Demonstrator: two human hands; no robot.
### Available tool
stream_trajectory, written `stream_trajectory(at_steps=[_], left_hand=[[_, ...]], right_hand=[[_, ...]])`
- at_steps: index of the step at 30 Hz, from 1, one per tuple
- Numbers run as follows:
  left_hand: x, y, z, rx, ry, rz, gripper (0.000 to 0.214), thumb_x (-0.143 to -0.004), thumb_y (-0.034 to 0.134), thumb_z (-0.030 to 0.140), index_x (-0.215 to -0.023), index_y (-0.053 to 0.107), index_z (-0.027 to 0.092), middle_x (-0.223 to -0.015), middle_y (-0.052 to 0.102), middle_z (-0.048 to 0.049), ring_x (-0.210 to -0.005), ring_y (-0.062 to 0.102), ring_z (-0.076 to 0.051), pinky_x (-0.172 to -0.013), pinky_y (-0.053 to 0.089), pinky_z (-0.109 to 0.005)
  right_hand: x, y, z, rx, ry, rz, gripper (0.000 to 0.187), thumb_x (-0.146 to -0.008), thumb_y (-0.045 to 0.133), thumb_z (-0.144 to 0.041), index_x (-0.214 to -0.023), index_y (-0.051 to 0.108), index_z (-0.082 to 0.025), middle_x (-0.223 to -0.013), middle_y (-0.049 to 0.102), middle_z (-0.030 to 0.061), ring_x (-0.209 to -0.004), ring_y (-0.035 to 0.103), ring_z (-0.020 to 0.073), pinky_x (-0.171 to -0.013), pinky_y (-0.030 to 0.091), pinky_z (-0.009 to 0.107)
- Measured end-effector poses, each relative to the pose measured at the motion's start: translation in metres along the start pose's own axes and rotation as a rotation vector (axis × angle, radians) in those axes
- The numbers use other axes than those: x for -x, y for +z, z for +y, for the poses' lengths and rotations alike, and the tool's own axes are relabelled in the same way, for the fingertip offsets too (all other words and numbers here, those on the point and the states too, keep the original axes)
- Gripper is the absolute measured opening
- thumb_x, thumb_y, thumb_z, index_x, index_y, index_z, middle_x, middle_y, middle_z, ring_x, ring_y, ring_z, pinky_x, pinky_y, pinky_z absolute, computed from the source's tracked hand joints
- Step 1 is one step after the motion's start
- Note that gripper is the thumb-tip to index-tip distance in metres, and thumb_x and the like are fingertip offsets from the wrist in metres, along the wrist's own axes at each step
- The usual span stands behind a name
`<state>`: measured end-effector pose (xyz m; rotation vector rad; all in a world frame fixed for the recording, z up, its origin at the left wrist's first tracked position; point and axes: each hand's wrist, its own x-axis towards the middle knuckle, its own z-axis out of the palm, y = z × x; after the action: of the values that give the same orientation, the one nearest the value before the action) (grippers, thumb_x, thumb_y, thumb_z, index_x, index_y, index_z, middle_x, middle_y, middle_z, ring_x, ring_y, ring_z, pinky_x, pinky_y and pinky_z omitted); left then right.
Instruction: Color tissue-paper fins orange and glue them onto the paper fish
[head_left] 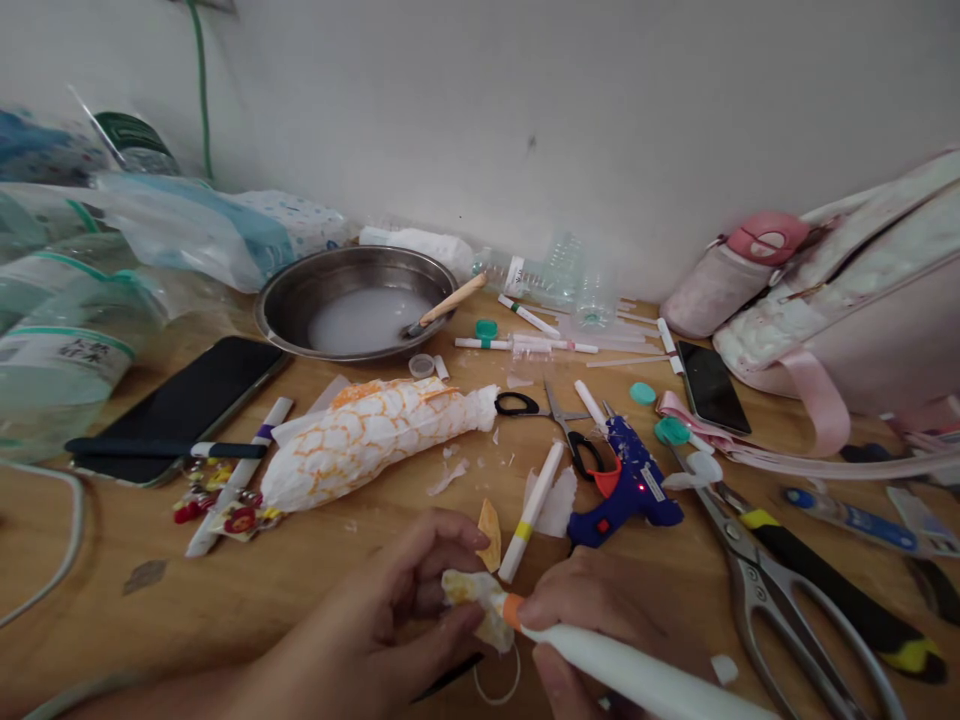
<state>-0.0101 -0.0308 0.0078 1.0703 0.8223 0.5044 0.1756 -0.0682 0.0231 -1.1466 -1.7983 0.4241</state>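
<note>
Between the fingers of my left hand (394, 605) is a small white piece of papery material (491, 625) with yellow colouring on it. My right hand (600, 600) grips a white marker (622, 662) with an orange band, its front end against that piece. A yellow-orange leaf-shaped piece (489, 533) lies just beyond my left fingers. Beside it rests a marker with a yellow band (531, 512). Farther back on the left lies a white fish-shaped craft (375, 435) with orange scale lines and an orange fin.
A blue glue gun (630, 485), small scissors (555, 405) and large metal scissors (757, 570) lie on the right. Behind stands a metal bowl (281, 325) of cloudy liquid with a wooden-handled brush (454, 300). Phones (202, 390), plastic bottles (60, 340) and a pink bag (855, 310) surround the area.
</note>
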Motion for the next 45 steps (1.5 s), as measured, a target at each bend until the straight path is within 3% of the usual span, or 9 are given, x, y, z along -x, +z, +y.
stream_trajectory(at_steps=[9,19,25,29,33,39,45], left_hand=[[0.001,0.000,-0.004,-0.007,-0.001,-0.016,0.018,-0.083,0.057,0.027,-0.099,0.048,0.029,-0.098,0.063,0.0022,-0.074,0.062,-0.012,-0.065,0.048,-0.023],[-0.001,0.002,0.000,-0.084,-0.021,-0.015,0.016,-0.084,0.056,0.032,-0.098,0.051,0.027,-0.086,0.063,0.0019,-0.070,0.059,-0.012,-0.056,0.041,-0.021],[-0.002,0.001,-0.002,-0.011,-0.040,-0.027,0.017,-0.083,0.057,0.031,-0.098,0.049,0.028,-0.085,0.060,0.0038,-0.069,0.057,-0.010,-0.055,0.038,-0.019],[-0.001,0.002,0.000,-0.039,-0.051,-0.003,0.019,-0.082,0.058,0.034,-0.097,0.049,0.027,-0.085,0.061,0.0021,-0.068,0.058,-0.012,-0.054,0.039,-0.020],[0.001,0.002,0.000,-0.024,-0.069,-0.023,0.019,-0.083,0.056,0.035,-0.098,0.048,0.027,-0.077,0.061,0.0031,-0.067,0.060,-0.013,-0.054,0.040,-0.021],[-0.002,0.001,0.000,-0.010,-0.064,-0.032,0.017,-0.083,0.057,0.033,-0.097,0.049,0.026,-0.071,0.060,0.0037,-0.069,0.061,-0.014,-0.056,0.042,-0.022],[-0.003,0.002,-0.001,0.021,-0.052,-0.024,0.020,-0.081,0.060,0.035,-0.095,0.049,0.026,-0.084,0.062,0.0019,-0.072,0.059,-0.013,-0.059,0.041,-0.022]], right_hand=[[0.001,-0.004,-0.001,0.022,0.016,-0.072,0.012,-0.078,0.054,-0.017,-0.087,0.055,-0.024,-0.067,0.062,-0.0033,-0.061,0.059,0.0114,-0.055,0.046,0.024],[0.003,0.004,0.000,0.018,-0.021,0.033,0.015,-0.075,0.054,-0.012,-0.086,0.056,-0.023,-0.065,0.060,-0.0037,-0.059,0.058,0.0110,-0.055,0.045,0.024],[0.001,0.000,0.000,-0.010,-0.036,-0.013,0.014,-0.074,0.055,-0.012,-0.083,0.056,-0.022,-0.062,0.059,-0.0046,-0.055,0.056,0.0092,-0.052,0.042,0.022],[-0.001,-0.002,0.000,0.011,-0.047,-0.102,0.015,-0.074,0.058,-0.013,-0.086,0.058,-0.021,-0.067,0.063,-0.0034,-0.062,0.061,0.0098,-0.059,0.048,0.021],[0.000,0.000,0.000,0.008,-0.025,0.000,0.016,-0.076,0.055,-0.015,-0.090,0.057,-0.023,-0.068,0.063,-0.0032,-0.061,0.060,0.0109,-0.057,0.048,0.023],[-0.003,0.006,0.002,-0.013,-0.044,0.029,0.016,-0.075,0.053,-0.014,-0.088,0.057,-0.022,-0.066,0.063,-0.0021,-0.062,0.062,0.0120,-0.058,0.050,0.023],[-0.004,0.008,0.002,-0.026,-0.015,0.016,0.015,-0.073,0.053,-0.013,-0.085,0.057,-0.023,-0.065,0.063,-0.0029,-0.059,0.060,0.0109,-0.059,0.050,0.022]])
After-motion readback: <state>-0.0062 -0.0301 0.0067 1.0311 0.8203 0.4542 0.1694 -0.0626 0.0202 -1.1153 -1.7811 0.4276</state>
